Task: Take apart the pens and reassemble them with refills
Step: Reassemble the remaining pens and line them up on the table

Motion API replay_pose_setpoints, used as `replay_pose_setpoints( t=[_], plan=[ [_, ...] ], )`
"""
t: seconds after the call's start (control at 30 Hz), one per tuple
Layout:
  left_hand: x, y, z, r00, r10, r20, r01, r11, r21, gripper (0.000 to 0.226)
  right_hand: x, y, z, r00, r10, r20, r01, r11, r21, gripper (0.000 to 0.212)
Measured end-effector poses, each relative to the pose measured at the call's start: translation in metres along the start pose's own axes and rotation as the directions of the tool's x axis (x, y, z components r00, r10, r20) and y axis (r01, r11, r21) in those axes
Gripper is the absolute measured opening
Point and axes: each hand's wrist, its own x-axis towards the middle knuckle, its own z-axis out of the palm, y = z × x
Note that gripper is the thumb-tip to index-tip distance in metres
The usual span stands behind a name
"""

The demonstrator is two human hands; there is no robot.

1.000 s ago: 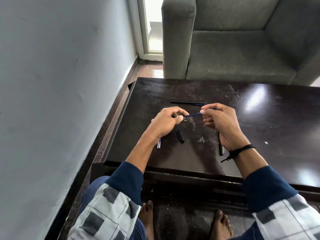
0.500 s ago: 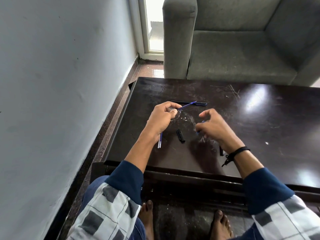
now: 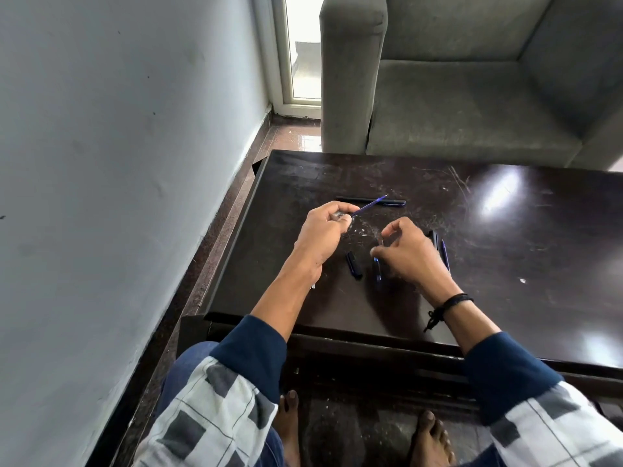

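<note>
In the head view the task is sitting partway: the left hand (image 3: 323, 230) is pinching a blue refill (image 3: 369, 206) above the counter (image 3: 505, 230), while a cap (image 3: 353, 269), a barrel piece (image 3: 377, 273) and a whole pen (image 3: 371, 201) toward the far edge are lying apart, unassembled. The right hand (image 3: 409, 251) is hovering half-curled and empty over the barrel piece. A second ago both hands were holding the refill between them; the right has since let go and dropped toward the counter.

Dark scratched bench (image 3: 505, 230) — whole pen (image 3: 364, 199) at 12 o'clock, cap (image 3: 353, 265) centre, pen parts (image 3: 445, 252) at 3.
</note>
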Motion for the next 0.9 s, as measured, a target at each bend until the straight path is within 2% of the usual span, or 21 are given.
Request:
replay_pose_setpoints(
  t=[0.1,0.23,0.4,0.63,0.8,0.9],
  plan=[
    [-0.001,-0.001,0.003,1.000,-0.006,-0.002,0.006,1.000,0.021,0.028,-0.003,-0.012,-0.008,0.999,0.031,-0.040,-0.012,0.913,0.409,0.019],
    [-0.008,0.002,0.013,0.998,-0.022,0.052,0.023,1.000,-0.008,0.026,-0.009,-0.019,-0.014,0.997,0.069,-0.041,-0.029,0.786,0.618,0.016],
    [-0.014,0.003,0.021,0.994,-0.044,0.096,0.045,0.999,-0.010,0.024,-0.010,-0.018,-0.015,0.996,0.084,-0.037,-0.038,0.742,0.670,0.012],
    [-0.013,0.004,0.019,0.994,-0.050,0.101,0.049,0.999,0.009,0.025,-0.006,-0.019,-0.020,0.989,0.116,-0.096,-0.010,0.684,0.729,0.018],
    [-0.016,0.005,0.020,0.995,-0.037,0.091,0.039,0.999,-0.018,0.025,-0.010,-0.019,-0.014,0.997,0.064,-0.044,-0.014,0.706,0.708,0.011],
    [-0.016,0.006,0.020,0.994,-0.034,0.106,0.036,0.999,-0.016,0.025,-0.010,-0.020,-0.015,0.996,0.081,-0.045,-0.020,0.667,0.745,0.011]
  ],
)
